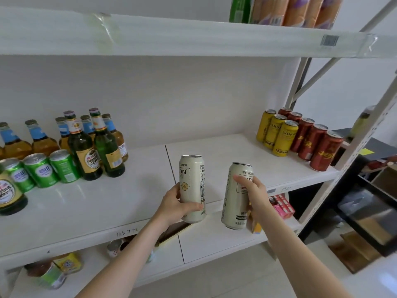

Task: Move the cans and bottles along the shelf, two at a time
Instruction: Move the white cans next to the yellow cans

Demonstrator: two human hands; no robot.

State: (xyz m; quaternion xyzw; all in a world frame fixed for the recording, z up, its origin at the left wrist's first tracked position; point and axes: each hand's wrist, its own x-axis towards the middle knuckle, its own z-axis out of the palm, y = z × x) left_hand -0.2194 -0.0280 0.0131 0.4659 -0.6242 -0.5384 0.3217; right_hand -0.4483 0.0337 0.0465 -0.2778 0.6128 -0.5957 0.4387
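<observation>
Left can [191, 186]: tall, cream; long axis vertical, lid up, print facing near and right.
Left can, place: over the near edge of the shelf [129, 201], about mid-length; whether its base touches the shelf cannot be told.
Right can [237, 194]: same kind; long axis nearly vertical, lid tipped slightly right, base slightly left.
Right can, place: held off the shelf, in front of its near edge, just right of the left can and not touching it.
Left hand [176, 206]: reaches in from the left, curled round the left can's lower half, thumb across the near face.
Right hand [253, 192]: reaches in from the right, curled round the right can's upper half, thumb across the near face.
Hands: apart, each clamped on its own can, both cans between them.
Shelf, left: bottles [94, 145] and green cans [40, 169], upright.
Shelf, far right: yellow cans [277, 134] and red cans [315, 143], upright, in rows.
</observation>
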